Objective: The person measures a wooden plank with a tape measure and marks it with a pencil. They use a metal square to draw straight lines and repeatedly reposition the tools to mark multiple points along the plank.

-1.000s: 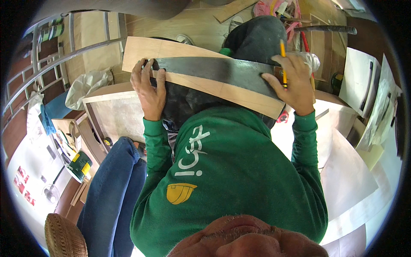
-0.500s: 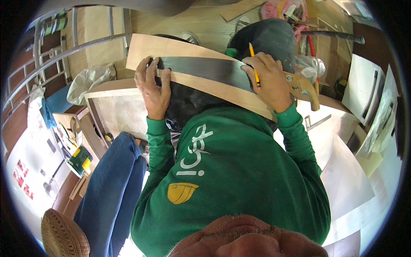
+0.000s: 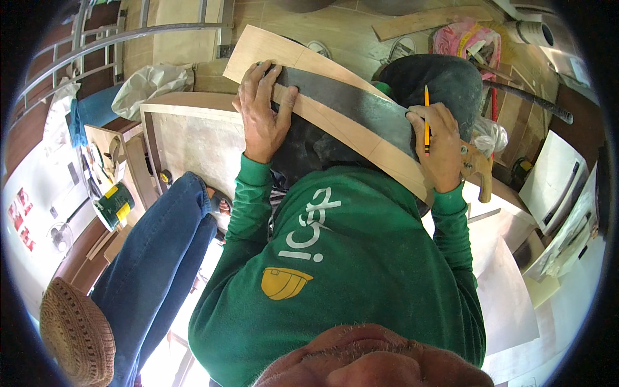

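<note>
A pale wooden board (image 3: 258, 50) lies slantwise across my lap. A hand saw with a dark, wide blade (image 3: 342, 97) rests flat on it. My left hand (image 3: 265, 116) grips the saw's narrow end against the board, fingers over the far side and thumb on the near side. At the blade's wide end, my right hand (image 3: 442, 145) bends over the saw beside its wooden handle (image 3: 477, 169). Between the right thumb and fingers a yellow pencil (image 3: 427, 116) stands point away from me. A faint line crosses the board near its right part.
A metal ladder (image 3: 155, 29) stands far left, beside crumpled pale sheeting (image 3: 151, 89). A shallow wooden panel or box (image 3: 193, 138) is left of me. Another person's jeans (image 3: 151, 251) and woven hat (image 3: 77, 322) are near. A pink bag of tools (image 3: 461, 42) lies far right.
The board, saw and both hands sit farther right in the picture, and the board slants more steeply. The surroundings have shifted too. Both hands keep their hold, the pencil still in the right.
</note>
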Action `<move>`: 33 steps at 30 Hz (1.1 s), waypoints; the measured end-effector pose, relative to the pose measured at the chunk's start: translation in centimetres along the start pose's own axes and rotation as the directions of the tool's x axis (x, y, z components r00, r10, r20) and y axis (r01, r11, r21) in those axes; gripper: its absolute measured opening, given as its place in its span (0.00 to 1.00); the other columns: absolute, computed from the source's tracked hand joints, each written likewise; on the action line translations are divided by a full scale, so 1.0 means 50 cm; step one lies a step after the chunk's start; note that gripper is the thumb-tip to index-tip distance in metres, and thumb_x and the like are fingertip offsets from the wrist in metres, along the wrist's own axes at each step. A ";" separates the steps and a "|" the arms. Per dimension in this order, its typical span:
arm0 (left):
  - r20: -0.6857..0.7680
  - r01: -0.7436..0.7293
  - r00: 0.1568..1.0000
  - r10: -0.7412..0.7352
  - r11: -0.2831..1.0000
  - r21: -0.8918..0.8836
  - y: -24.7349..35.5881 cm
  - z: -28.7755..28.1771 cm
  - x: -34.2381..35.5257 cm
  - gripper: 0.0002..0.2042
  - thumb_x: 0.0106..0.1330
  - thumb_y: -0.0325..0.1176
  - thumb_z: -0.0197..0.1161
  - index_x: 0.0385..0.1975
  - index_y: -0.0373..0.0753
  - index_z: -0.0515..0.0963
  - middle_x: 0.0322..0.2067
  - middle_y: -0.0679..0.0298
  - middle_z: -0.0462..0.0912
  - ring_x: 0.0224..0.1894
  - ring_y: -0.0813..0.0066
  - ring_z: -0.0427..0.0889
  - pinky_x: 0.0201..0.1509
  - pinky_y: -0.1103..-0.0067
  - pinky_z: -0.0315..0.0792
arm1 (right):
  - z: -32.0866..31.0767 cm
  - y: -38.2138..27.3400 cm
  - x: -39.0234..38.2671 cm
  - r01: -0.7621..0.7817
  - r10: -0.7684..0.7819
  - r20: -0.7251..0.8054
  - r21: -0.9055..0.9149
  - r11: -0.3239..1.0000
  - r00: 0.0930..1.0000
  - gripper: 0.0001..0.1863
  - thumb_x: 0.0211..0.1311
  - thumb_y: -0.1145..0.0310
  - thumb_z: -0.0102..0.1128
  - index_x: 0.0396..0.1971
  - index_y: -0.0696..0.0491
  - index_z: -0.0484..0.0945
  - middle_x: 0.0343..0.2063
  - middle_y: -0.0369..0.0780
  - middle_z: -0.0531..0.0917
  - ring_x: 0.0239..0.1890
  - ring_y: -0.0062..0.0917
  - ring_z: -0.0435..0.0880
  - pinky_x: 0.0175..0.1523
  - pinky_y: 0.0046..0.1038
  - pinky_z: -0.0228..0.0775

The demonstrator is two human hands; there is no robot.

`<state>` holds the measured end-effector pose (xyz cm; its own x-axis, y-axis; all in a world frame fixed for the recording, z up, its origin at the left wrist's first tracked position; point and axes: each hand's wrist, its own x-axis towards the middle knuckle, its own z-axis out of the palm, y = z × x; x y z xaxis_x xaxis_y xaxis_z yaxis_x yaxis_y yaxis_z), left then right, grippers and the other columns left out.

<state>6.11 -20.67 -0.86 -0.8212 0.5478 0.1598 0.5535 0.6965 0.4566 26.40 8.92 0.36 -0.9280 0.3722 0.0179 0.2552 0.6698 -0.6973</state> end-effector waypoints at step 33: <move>-0.055 -0.027 0.998 0.026 0.999 -0.019 -0.024 0.022 -0.003 0.24 0.75 0.45 0.75 0.65 0.40 0.86 0.70 0.56 0.82 0.78 0.49 0.74 0.79 0.55 0.59 | 0.001 0.013 0.004 -0.002 0.002 0.015 0.005 1.000 1.000 0.07 0.77 0.67 0.70 0.47 0.52 0.87 0.43 0.42 0.86 0.48 0.43 0.86 0.54 0.45 0.73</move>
<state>5.74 -21.10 -2.38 -0.8130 0.5393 0.2195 0.5728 0.6727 0.4684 26.35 9.41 -0.11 -0.9316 0.3635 0.0058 0.2556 0.6661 -0.7007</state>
